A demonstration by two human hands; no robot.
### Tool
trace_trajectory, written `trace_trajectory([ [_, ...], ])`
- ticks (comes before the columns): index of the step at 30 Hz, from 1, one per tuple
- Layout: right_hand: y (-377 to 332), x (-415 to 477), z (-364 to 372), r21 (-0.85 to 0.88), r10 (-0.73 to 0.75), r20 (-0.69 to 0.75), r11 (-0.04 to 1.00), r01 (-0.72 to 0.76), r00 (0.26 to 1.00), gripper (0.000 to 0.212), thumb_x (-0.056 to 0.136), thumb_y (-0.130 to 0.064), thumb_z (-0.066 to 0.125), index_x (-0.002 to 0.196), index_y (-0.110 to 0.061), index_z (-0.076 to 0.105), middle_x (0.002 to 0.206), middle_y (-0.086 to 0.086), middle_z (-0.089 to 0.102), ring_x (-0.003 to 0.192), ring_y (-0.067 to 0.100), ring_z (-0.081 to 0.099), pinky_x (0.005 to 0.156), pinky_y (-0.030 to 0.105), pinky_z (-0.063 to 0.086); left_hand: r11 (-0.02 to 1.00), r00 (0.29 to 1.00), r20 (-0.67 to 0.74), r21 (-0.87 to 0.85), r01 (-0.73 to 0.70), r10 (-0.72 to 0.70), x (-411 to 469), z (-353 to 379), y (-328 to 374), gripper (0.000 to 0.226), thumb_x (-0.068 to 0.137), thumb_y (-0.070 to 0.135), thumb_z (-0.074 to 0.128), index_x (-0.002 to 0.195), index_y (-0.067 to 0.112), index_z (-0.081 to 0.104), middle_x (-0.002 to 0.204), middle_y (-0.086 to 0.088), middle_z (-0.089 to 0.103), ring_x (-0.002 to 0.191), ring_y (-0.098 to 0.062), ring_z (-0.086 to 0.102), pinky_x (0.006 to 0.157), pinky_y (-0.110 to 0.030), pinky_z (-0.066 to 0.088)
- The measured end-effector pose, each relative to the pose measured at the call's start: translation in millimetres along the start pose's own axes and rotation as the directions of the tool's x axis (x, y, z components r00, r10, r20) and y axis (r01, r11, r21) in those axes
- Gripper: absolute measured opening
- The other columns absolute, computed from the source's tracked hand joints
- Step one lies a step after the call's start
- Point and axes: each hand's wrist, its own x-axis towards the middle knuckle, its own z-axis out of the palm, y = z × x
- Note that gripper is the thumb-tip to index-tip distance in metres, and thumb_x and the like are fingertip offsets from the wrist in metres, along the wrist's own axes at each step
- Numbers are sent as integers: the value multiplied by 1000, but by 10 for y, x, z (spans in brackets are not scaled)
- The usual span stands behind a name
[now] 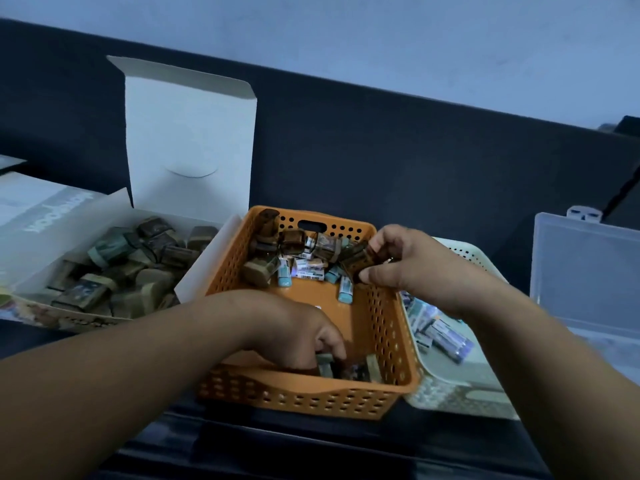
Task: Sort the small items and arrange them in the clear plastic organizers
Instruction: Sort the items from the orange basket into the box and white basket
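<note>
An orange perforated basket [388, 341] sits in front of me, holding brown wrapped packs [292, 242] along its far wall and small light-blue packs [284, 273] on its floor. My left hand [298, 337] reaches into the basket's near end, fingers curled down onto small packs [327, 367] there. My right hand [401, 261] hovers over the basket's far right corner, pinching a brown pack [360, 259]. A clear plastic organizer [585, 271] stands open at the right.
A white cardboard box [188, 133] with its lid raised lies at the left, full of brown and green packs [135, 268]. A pale perforated basket [460, 386] with bluish packs [446, 336] sits right of the orange one. A dark wall panel runs behind.
</note>
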Motion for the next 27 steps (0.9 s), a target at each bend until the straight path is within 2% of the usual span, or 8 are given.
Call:
trace_trajectory([
  [4, -63, 23, 44, -10, -20, 27, 1000, 20, 999, 20, 79, -12, 77, 88, -16, 59, 90, 9, 69, 74, 16, 60, 66, 30, 46, 997, 983, -168, 23, 79, -74, -67, -85, -136, 29, 85, 24, 69, 111, 30, 58, 112, 7, 60, 104, -14, 57, 91, -34, 49],
  [7, -124, 66, 86, -40, -28, 47, 999, 29, 999, 21, 78, -16, 78, 90, -18, 61, 89, 4, 72, 79, 16, 65, 72, 32, 50, 982, 938, -306, 40, 184, -163, -131, -155, -229, 35, 83, 33, 70, 113, 27, 53, 115, 4, 56, 101, -15, 56, 84, -32, 48],
  [11, -234, 145, 179, -50, -71, 54, 996, 74, 996, 22, 77, -15, 78, 92, -17, 61, 86, 4, 70, 79, 19, 67, 78, 39, 52, 989, 879, -463, 31, 143, -113, -176, -143, -266, 30, 81, 31, 73, 103, 26, 54, 106, 4, 59, 96, -14, 56, 81, -32, 48],
  [16, -467, 289, 294, -36, -108, 45, 993, 109, 993, 30, 73, -30, 79, 94, -19, 62, 98, 15, 69, 90, 33, 67, 84, 52, 54, 997, 723, -687, -33, 67, -71, -595, -276, -291, 30, 80, 36, 73, 106, 31, 58, 102, 12, 56, 93, -7, 53, 74, -24, 45],
  [20, -784, 449, 489, 6, -172, 101, 985, 172, 980, 20, 83, -21, 74, 99, -16, 64, 90, 13, 69, 76, 16, 65, 72, 30, 54, 984, 575, -799, -143, 102, -176, -1056, -455, -566, 30, 82, 31, 71, 111, 27, 65, 106, 8, 61, 97, -12, 57, 85, -31, 49],
  [23, -1040, 593, 778, 34, -218, 159, 976, 216, 963, 20, 85, -15, 71, 103, -10, 63, 77, 6, 61, 68, 13, 58, 58, 20, 48, 949, 492, -813, -246, 195, -312, -1313, -499, -877, 29, 85, 32, 68, 113, 24, 66, 107, 4, 62, 95, -15, 58, 79, -29, 48],
  [25, -1174, 713, 998, 8, -221, 196, 975, 224, 955, 21, 85, -14, 71, 104, -10, 63, 75, 1, 60, 63, 10, 56, 54, 18, 47, 927, 439, -819, -291, 239, -370, -1411, -494, -1043, 27, 85, 32, 68, 111, 23, 66, 104, 2, 62, 92, -15, 58, 75, -28, 46],
  [27, -1259, 849, 1214, -20, -214, 223, 974, 224, 951, 24, 85, -17, 71, 108, -13, 63, 87, 3, 66, 72, 14, 62, 62, 24, 53, 909, 398, -823, -317, 271, -405, -1465, -462, -1175, 25, 84, 31, 69, 108, 22, 67, 103, 2, 62, 89, -15, 57, 74, -29, 46],
])
